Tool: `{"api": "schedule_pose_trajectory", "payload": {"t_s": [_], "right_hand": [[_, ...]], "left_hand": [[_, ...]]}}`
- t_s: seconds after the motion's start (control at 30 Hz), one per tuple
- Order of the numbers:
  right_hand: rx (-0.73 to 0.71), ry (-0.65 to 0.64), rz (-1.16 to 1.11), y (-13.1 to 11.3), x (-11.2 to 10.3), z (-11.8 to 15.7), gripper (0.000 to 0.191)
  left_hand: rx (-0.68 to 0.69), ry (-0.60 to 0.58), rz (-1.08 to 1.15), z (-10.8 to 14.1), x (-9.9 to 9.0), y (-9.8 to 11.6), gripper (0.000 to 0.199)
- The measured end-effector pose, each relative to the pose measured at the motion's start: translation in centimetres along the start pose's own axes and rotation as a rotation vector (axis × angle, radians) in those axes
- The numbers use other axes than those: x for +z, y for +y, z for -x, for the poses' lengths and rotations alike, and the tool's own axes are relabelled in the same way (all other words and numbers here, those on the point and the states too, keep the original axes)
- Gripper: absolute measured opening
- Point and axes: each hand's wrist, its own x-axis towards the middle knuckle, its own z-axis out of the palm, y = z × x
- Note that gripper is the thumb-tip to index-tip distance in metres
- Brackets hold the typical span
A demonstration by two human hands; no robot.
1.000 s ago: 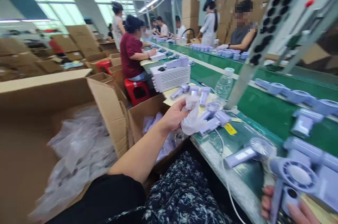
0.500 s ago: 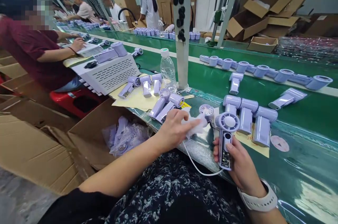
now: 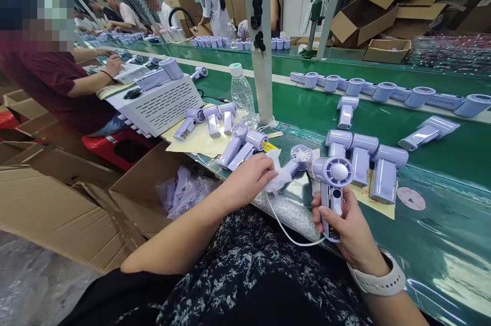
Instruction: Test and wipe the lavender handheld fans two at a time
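Note:
My right hand (image 3: 347, 218) grips a lilac handheld fan (image 3: 337, 171) by its handle, head up, with the round grille facing me. My thumb lies across the handle front, where a dark opening shows. A white cable (image 3: 282, 229) loops from the fan's lower end towards my left hand. Curled at the edge of a crumpled white tissue (image 3: 282, 175), my left hand (image 3: 257, 175) pinches it, though the fingertips are partly hidden. Beside and partly under the tissue lies another fan (image 3: 301, 157), its round grille upward. Several more fans (image 3: 243, 147) lie just beyond my left hand.
Several fans (image 3: 387, 172) stand on yellow paper to the right. A row of fans (image 3: 387, 91) lies along the green belt. A plastic bottle (image 3: 241, 95) stands by a metal post (image 3: 264, 80). Left are a slotted white box (image 3: 164, 111), a carton (image 3: 141, 182) and a co-worker (image 3: 42, 75).
My left hand has drawn back slightly left, and its extended index finger has curled in. The tissue shows more of the fan beside it. The right hand's fan has tilted, hiding its circuit board more.

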Motion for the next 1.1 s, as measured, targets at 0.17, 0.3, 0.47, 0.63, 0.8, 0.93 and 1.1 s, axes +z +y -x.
{"api": "schedule_pose_trajectory", "payload": {"t_s": [0.17, 0.3, 0.47, 0.63, 0.8, 0.93, 1.1], "right_hand": [[0.007, -0.094, 0.115, 0.1, -0.6, 0.2, 0.041], [-0.006, -0.139, 0.304, -0.3, 0.4, 0.6, 0.048], [-0.185, -0.103, 0.701, 0.0, 2.9, -1.1, 0.054], [-0.343, -0.059, 1.035, 0.4, 4.2, -2.2, 0.049], [-0.246, -0.123, 1.031, -0.9, 6.1, -2.0, 0.045], [-0.008, -0.222, 0.665, -2.6, 7.0, -2.3, 0.020], [0.176, -0.496, 0.310, -6.2, 7.7, -0.5, 0.048]], "left_hand": [[-0.046, 0.096, 0.123, 0.4, -0.4, 0.1, 0.012], [-0.141, 0.037, 0.387, 0.4, 0.7, -0.4, 0.008], [-0.315, 0.119, 1.006, -0.9, 3.1, -2.3, 0.023], [-0.311, 0.274, 1.053, -1.3, 2.8, -4.1, 0.023], [0.265, 0.398, 0.243, 0.7, 0.2, -1.6, 0.024], [0.762, 0.366, -0.322, 2.4, -0.6, 1.2, 0.041], [0.507, 0.345, 0.092, 3.3, -2.1, 2.2, 0.059]]}}
